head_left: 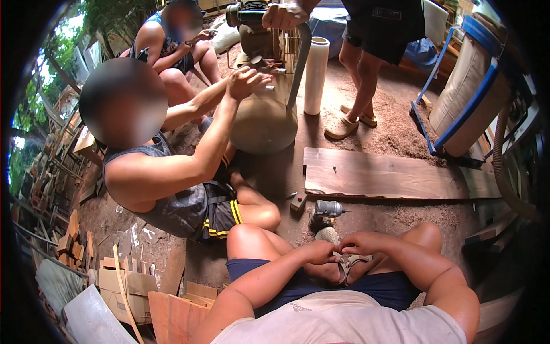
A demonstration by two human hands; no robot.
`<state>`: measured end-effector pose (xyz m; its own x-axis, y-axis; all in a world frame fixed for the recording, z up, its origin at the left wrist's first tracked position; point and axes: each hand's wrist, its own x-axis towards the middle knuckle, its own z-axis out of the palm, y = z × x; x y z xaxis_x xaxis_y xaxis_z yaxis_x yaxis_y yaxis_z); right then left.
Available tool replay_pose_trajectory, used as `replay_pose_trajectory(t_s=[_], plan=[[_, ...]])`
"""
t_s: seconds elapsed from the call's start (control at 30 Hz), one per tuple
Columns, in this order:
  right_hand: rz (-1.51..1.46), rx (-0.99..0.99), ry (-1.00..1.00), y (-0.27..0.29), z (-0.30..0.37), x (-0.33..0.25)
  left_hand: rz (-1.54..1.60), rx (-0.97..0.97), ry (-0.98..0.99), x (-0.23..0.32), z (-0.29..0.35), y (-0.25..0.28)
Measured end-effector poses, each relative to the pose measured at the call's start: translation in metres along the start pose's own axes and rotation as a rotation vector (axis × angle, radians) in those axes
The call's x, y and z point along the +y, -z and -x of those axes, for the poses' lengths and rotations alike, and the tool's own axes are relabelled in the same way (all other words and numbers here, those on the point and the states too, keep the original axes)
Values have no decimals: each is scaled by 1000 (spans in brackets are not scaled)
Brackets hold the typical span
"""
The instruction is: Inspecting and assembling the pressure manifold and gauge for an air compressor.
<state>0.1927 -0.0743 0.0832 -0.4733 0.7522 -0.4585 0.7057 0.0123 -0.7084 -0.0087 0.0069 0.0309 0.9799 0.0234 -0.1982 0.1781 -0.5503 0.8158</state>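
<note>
My left hand (320, 252) and my right hand (357, 243) meet between my bent knees, above my sandals (350, 265). The fingers of both are curled in and close together; whatever may be between them is too small or hidden to make out. Just beyond my hands, a grey cordless drill (326, 210) stands on the ground with its chuck toward the right. Left of it lies a small dark block (298, 202), perhaps a battery pack. Farther off, a long brown wooden board (389, 175) stretches to the right.
At the left, a seated person (172, 166) raises a hand beside a large round drum (263, 127). Another person stands behind, gripping a machine handle. A white roll (317, 74), a blue-framed bag unit (465, 86), a hose (504, 166), and wood scraps (74, 243) with a cardboard box (127, 289) stand around.
</note>
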Motion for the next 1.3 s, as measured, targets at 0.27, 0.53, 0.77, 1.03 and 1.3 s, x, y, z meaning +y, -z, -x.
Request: replay_pose_trajectory(t_s=[0.27,0.53,0.77,1.03,1.3], plan=[[-1,7,3,1,1,-2,-16,-5,16,0,0,0],[-23,-2,-24,2,1,-8,-19,4,1,-4,0,-3],[-24,5,-9,0,1,-3,-22,9,1,-7,-1,-6],[-28,7,-10,-1,0,1,-23,15,4,-8,-2,-7],[22,1,-12,7,2,-12,-1,-22,40,-5,-2,-3]])
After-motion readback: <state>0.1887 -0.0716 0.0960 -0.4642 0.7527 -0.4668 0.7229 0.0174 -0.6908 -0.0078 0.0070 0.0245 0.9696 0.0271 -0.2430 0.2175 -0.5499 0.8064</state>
